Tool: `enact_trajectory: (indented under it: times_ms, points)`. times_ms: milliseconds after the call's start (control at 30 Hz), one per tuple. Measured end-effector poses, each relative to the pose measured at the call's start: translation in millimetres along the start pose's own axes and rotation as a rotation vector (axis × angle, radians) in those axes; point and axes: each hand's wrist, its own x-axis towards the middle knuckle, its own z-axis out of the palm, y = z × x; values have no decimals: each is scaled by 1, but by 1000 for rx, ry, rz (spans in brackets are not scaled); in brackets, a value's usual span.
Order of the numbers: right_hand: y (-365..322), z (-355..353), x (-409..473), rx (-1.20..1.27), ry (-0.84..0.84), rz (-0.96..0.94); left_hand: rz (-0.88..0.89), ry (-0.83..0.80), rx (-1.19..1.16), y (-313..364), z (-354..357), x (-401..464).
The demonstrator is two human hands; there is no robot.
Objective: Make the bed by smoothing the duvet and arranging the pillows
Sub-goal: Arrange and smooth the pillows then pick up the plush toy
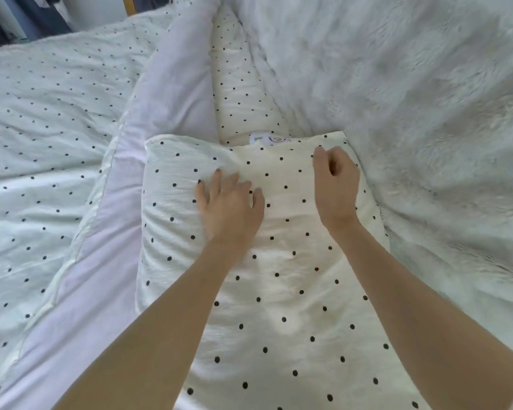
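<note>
Cream cotton with black dots covers the pillow (279, 261) that fills the lower centre of the frame, and both hands are on it. The left hand (230, 207) lies palm down on the pillow's upper left part, fingers spread and nearly straight, pressing into the fabric and holding nothing. The right hand (335, 180) sits near the pillow's upper right corner with its fingers curled inward; whether they pinch the cover or close on nothing cannot be told from this angle. Both bare forearms run up from the bottom edge of the frame.

Just beyond the pillow's top edge, a second dotted pillow (243, 93) lies lengthwise toward the top centre of the frame, with a small printed label (267, 139) showing where the 2 pillows meet. Beside them on the left, a pale lilac sheet (101, 261) runs in a band from the lower left toward the top centre. Left of that band, the dotted duvet (36, 143) spreads across the left half of the frame, rumpled, with shallow folds. On the right, a white fluffy blanket (412, 113) fills the upper right and touches the pillow's right edge. In the upper left corner, dark hanging clothes (18, 16) are visible.
</note>
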Motion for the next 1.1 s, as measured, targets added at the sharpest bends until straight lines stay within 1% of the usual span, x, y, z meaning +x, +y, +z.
enact_trajectory:
  times_ms: [33,67,100,133,167,200,233,267,300,333,367,400,433,467,500,567,600,667,700,733,767,800,833,867,900,933,967,1000,1033,1067,1100]
  points:
    - [6,1,-13,54,-48,130,24,111,-161,8,-7,5]
    - [15,2,-28,-56,-161,216,82,277,-266,18,-12,10]
    - [23,4,-42,-214,-290,262,148,440,-279,27,-16,9]
    - [29,5,-49,-329,-332,249,192,513,-237,30,-18,6]
    - [29,6,-46,-323,-293,230,212,504,-147,29,-15,1]
    - [20,6,-41,-281,-218,174,199,329,-13,24,-8,-10]
    - [9,4,-36,-287,-126,50,179,118,163,16,1,-21]
    - [6,0,-35,-372,-46,-88,163,-22,268,7,11,-28]
    - [6,-6,-37,-521,-31,-190,149,-66,278,-1,18,-32]
    - [13,-13,-44,-716,-128,-245,140,-50,252,-3,18,-31]
    - [23,-19,-57,-945,-308,-232,159,8,230,0,13,-32]
    - [33,-24,-71,-1100,-497,-172,175,84,218,4,8,-34]
    - [41,-28,-80,-1124,-611,-100,179,139,218,6,4,-38]
    - [42,-29,-82,-1091,-619,-62,161,126,224,7,-2,-45]
    - [38,-30,-82,-1052,-572,-92,159,63,276,1,-1,-55]
    - [26,-30,-90,-987,-378,-186,143,-162,438,-9,2,-74]
    - [21,-34,-101,-1005,-376,-183,122,-200,444,-11,4,-79]
    - [27,-42,-131,-1098,-579,-105,106,-108,344,-4,-3,-73]
    - [29,-46,-140,-1134,-681,-46,112,-8,293,2,-9,-71]
    - [28,-48,-141,-1121,-724,-1,104,102,257,8,-12,-73]
    - [25,-48,-134,-1072,-702,11,103,174,221,10,-15,-80]
    - [16,-49,-126,-1033,-632,-23,104,196,209,9,-17,-92]
    - [8,-51,-124,-1007,-475,-112,120,124,247,4,-14,-110]
    - [1,-56,-128,-986,-307,-171,142,-3,347,-2,-10,-130]
    - [-5,-62,-135,-950,-229,-199,146,-146,438,-8,-6,-144]
    - [-7,-69,-151,-978,-293,-196,139,-207,465,-14,-1,-151]
    - [-6,-74,-171,-1039,-441,-155,121,-208,430,-14,-2,-151]
    - [-3,-78,-191,-1114,-616,-79,104,-167,346,-10,-5,-149]
    - [2,-82,-202,-1146,-721,4,99,-98,259,-4,-11,-148]
    - [2,-84,-206,-1128,-732,46,104,1,198,2,-16,-153]
    - [-1,-82,-200,-1069,-679,43,113,78,160,6,-19,-158]
